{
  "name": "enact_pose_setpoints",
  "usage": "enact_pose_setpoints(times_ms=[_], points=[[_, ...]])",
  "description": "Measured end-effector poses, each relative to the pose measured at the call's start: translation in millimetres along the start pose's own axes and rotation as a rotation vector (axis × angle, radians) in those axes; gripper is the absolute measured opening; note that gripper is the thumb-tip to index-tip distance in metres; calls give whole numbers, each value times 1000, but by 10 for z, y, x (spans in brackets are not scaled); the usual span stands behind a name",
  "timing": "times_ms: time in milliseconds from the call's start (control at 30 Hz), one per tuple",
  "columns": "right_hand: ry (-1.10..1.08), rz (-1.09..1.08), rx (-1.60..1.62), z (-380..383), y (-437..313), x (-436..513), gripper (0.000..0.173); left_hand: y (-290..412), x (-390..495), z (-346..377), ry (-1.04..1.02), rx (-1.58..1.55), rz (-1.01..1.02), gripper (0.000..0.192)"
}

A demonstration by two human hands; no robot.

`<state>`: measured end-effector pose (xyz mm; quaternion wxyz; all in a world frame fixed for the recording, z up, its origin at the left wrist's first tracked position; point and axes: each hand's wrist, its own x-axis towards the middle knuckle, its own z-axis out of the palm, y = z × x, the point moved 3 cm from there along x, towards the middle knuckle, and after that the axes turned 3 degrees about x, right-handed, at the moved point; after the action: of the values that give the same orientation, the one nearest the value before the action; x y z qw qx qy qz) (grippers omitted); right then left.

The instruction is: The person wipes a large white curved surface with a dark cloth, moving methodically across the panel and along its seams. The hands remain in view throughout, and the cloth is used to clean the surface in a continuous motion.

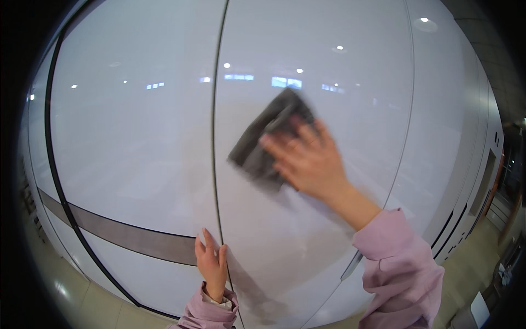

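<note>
A dark grey cloth (263,144) lies flat against a glossy white cabinet door (353,111). My right hand (308,160) presses on it with spread fingers, and both are blurred. My left hand (210,259) rests with its fingers apart near the seam between this door and the white panel (131,135) on the left, beside the end of a grey-brown strip (135,238). Nothing is held in my left hand. Pink sleeves cover both forearms.
A black vertical frame strip (51,144) crosses the left panel. A slim handle (351,265) sits low on the right door edge. More cabinet fronts (472,164) stand at the right, near a white-topped object (480,310) on the tiled floor (98,304).
</note>
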<state>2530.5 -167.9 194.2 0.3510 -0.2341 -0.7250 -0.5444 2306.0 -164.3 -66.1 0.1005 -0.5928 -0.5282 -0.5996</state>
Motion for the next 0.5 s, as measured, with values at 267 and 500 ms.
enact_pose_setpoints(times_ms=[267,500], points=[[290,325,-393,-181,1409,1174,44,-21,73,24,-144,26,15,68],[364,260,-414,89,1231,2172,45,97,104,15,-62,-11,113,68]])
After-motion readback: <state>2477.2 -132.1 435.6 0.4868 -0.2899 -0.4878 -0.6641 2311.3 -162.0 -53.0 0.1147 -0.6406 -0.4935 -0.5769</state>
